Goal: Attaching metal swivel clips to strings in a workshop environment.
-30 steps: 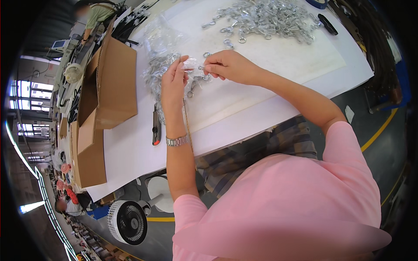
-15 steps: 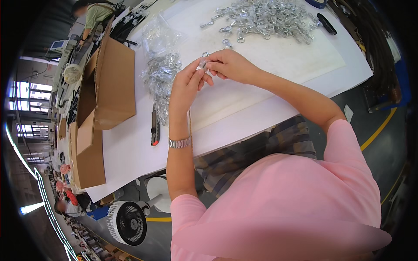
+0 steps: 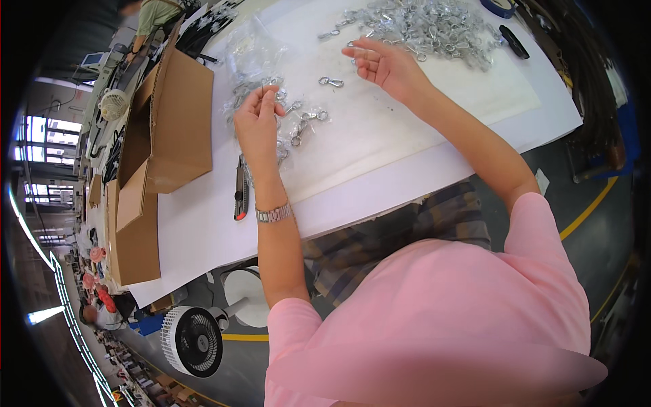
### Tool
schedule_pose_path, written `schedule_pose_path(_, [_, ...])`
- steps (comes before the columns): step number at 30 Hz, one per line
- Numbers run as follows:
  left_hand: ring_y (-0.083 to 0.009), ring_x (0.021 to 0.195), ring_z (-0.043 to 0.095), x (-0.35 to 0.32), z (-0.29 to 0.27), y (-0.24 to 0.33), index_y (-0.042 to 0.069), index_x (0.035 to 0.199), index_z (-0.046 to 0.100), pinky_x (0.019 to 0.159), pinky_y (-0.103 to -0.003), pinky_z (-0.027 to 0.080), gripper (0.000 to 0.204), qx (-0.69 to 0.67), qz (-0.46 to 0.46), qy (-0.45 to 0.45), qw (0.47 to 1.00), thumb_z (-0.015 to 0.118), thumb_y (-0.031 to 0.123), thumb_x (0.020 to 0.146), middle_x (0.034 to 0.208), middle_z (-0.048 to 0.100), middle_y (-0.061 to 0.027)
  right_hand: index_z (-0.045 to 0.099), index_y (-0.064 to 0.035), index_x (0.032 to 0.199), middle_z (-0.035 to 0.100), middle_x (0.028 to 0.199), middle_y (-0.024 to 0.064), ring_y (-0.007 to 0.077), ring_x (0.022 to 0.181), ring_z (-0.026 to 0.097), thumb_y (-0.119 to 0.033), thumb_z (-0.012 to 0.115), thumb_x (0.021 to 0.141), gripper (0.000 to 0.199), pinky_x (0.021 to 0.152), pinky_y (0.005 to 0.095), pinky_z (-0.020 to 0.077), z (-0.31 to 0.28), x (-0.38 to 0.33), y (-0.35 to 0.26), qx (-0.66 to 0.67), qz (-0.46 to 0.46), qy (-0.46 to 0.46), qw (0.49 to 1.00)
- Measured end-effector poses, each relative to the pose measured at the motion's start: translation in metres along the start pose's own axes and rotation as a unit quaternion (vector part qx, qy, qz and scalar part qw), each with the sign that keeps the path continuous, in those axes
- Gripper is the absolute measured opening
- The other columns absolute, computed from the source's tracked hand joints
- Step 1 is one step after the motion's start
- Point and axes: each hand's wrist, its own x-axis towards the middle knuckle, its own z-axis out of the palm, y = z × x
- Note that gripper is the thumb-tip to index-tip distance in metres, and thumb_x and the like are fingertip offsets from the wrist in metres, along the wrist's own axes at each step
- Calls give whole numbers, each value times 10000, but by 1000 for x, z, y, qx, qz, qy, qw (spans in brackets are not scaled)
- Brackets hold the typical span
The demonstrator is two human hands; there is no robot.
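Note:
My left hand (image 3: 258, 132) is at the pile of metal snap hooks in clear plastic (image 3: 245, 88) on the left of the table. Its fingers are bent together, and what they hold, if anything, is hidden. A few bagged snap hooks (image 3: 310, 118) lie just right of it. My right hand (image 3: 393, 71) is stretched over the table with its fingers apart, beside the near left edge of the larger snap hook heap (image 3: 444, 30). A single snap hook (image 3: 331, 82) lies on the white sheet between my hands.
A utility knife (image 3: 241, 190) lies between my left forearm and an open cardboard box (image 3: 183, 122). At the far right are a black-handled tool (image 3: 513, 42) and a blue tape roll (image 3: 498, 7). A fan (image 3: 193, 341) stands on the floor at the lower left. Another person (image 3: 157, 17) works at the far left.
My hands were together over the table, handling a small piece. They have parted: the left moved left to the smaller pile, the right moved up and right toward the large heap.

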Motion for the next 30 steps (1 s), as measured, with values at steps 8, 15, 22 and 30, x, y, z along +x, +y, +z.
schedule_pose_path(8, [-22, 555, 471, 2, 3, 0, -9, 912, 743, 518, -235, 343, 169, 97, 36, -9, 995, 681, 147, 925, 631, 633, 7, 689, -43, 1026, 660, 917, 102, 262, 817, 661, -181, 681, 897, 189, 737, 398, 543, 22, -19, 80, -750, -428, -166, 476])
schedule_pose_path(15, [-43, 561, 494, 1, 7, -18, 2, 1008, 740, 513, -238, 361, 192, 94, 66, -56, 992, 679, 172, 943, 722, 684, -9, 712, 11, 998, 707, 813, 99, 237, 720, 666, -132, 633, 908, 186, 698, 363, 542, 30, -24, 47, -665, -222, -132, 700])
schedule_pose_path(22, [-21, 569, 436, 3, 8, -5, 13, 1260, 675, 499, -200, 337, 360, -54, -65, -261, 962, 691, 210, 959, 998, 719, -55, 703, -2, 914, 666, 720, 20, 87, 677, 603, -184, 627, 964, 204, 646, 253, 504, 30, -19, 36, -442, -108, -136, 880])
schedule_pose_path(30, [-8, 524, 365, -11, 20, 2, -15, 1054, 739, 466, -204, 278, 242, -32, 39, -150, 987, 660, 202, 982, 795, 735, -48, 665, -13, 776, 665, 682, 31, 96, 594, 595, -198, 600, 944, 259, 571, 258, 490, 26, -13, 33, -397, -68, -131, 906])
